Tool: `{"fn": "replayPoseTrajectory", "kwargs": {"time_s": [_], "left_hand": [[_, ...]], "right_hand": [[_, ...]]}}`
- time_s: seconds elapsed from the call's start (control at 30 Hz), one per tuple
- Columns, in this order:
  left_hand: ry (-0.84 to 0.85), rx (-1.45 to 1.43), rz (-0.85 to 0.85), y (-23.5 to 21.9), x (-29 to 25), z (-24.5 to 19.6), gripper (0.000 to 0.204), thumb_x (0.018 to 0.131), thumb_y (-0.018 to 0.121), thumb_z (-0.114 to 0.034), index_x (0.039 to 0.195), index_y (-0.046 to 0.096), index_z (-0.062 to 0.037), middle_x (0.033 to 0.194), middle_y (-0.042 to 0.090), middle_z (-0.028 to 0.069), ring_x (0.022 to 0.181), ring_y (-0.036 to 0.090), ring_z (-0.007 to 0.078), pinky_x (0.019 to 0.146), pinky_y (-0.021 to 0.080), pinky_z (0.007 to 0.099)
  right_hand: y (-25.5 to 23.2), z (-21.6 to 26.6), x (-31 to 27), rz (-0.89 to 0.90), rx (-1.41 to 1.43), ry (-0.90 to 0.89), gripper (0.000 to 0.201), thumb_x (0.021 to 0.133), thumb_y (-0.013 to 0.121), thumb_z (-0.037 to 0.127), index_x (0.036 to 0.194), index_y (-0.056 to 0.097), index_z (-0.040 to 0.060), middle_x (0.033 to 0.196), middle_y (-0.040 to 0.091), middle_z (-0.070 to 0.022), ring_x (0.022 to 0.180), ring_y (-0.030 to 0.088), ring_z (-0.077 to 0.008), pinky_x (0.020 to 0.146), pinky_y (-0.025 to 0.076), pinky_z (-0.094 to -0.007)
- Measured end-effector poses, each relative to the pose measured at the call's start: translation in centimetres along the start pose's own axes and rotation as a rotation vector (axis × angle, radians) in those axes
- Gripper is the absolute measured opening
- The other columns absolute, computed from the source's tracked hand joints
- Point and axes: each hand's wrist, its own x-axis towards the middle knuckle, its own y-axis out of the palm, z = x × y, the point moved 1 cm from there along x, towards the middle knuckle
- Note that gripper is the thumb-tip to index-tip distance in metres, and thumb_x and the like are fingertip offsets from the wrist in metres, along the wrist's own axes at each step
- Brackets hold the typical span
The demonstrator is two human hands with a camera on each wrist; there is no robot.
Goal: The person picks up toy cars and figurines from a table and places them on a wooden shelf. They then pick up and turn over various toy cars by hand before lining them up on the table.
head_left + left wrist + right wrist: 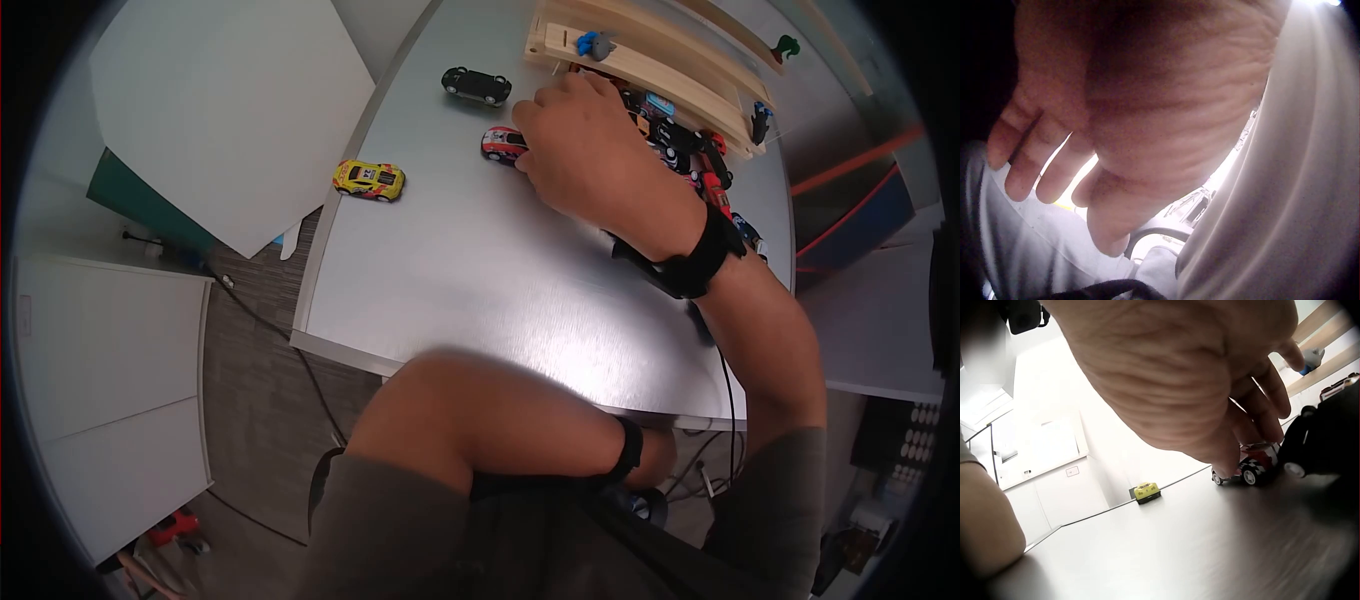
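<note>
My right hand [605, 150] reaches over a red, white and black toy car [500, 145] near the table's far side. In the right wrist view, the thumb and fingers of that hand [1191, 381] pinch the car [1260, 461] from either side, its wheels near the tabletop. A yellow toy car [369, 180] stands near the left edge, and a black one [476, 87] stands farther back. My left hand [655, 458] is low beside the table's near edge, partly hidden; in the left wrist view the hand [1141, 112] hangs with relaxed fingers, holding nothing.
Several toy cars [716, 185] crowd the right of the table [430, 290], partly behind my right hand and arm. A wooden rack [660, 70] with small blue figures [596, 45] stands at the back. A black cable hangs over the near edge.
</note>
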Motion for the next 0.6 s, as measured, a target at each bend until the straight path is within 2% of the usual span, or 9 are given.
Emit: {"fn": "replayPoseTrajectory", "kwargs": {"time_s": [0.07,0.17,0.27,0.6], "left_hand": [[0.017,0.020,0.015,-0.5,-0.2,0.0,0.023,0.087,0.064,-0.024,0.096,0.081,-0.0109,0.102,0.077,0.0093,0.096,0.072,0.0300,0.083,0.052,0.0500],[0.031,0.007,0.056,-1.1,-0.2,0.1,0.025,0.089,0.063,-0.026,0.097,0.081,-0.0112,0.104,0.077,0.0103,0.097,0.072,0.0303,0.084,0.053,0.0499],[0.028,0.019,0.028,0.4,0.9,0.1,0.025,0.088,0.063,-0.026,0.097,0.081,-0.0108,0.105,0.077,0.0114,0.099,0.072,0.0298,0.084,0.054,0.0498],[0.011,-0.013,0.069,0.2,1.1,0.2,0.027,0.086,0.064,-0.028,0.096,0.081,-0.0102,0.106,0.077,0.0118,0.097,0.073,0.0295,0.084,0.055,0.0481]], "right_hand": [[0.2,0.8,0.2,-0.036,0.033,-0.025,0.022,0.075,0.063,0.005,0.094,0.070,0.0000,0.092,0.070,-0.0167,0.096,0.063,-0.0349,0.096,0.044,-0.0508],[0.1,1.5,0.6,0.002,0.113,-0.027,0.019,0.074,0.063,0.004,0.092,0.068,-0.0003,0.090,0.069,-0.0167,0.095,0.063,-0.0349,0.091,0.045,-0.0498],[-0.3,2.8,0.6,0.062,0.189,-0.040,0.019,0.075,0.063,0.003,0.092,0.067,-0.0006,0.089,0.069,-0.0177,0.094,0.063,-0.0355,0.089,0.047,-0.0482],[0.8,4.3,0.4,-0.082,0.388,-0.084,0.014,0.077,0.062,0.003,0.090,0.065,-0.0017,0.085,0.066,-0.0183,0.086,0.062,-0.0365,0.079,0.049,-0.0478]]}}
